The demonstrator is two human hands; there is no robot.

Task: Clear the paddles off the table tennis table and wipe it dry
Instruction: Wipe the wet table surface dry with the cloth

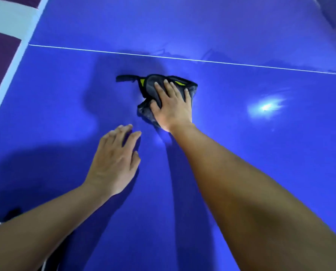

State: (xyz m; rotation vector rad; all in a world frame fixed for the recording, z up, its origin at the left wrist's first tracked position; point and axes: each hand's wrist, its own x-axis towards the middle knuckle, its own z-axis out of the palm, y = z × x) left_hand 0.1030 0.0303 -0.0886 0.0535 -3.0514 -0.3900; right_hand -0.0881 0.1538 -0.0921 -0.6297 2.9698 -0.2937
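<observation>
A crumpled dark grey cloth with black edging and yellow-green patches lies on the blue table tennis table, just below its thin white centre line. My right hand presses flat on the cloth with straight, spread fingers. A black strap of the cloth sticks out to the left. My left hand rests palm down on the bare table, nearer to me and left of the cloth, fingers relaxed. No paddles are in view.
The table's white left edge runs diagonally at the upper left, with purple, white and green floor beyond it. A bright light reflection shines on the surface to the right. Wet streaks show near the centre line.
</observation>
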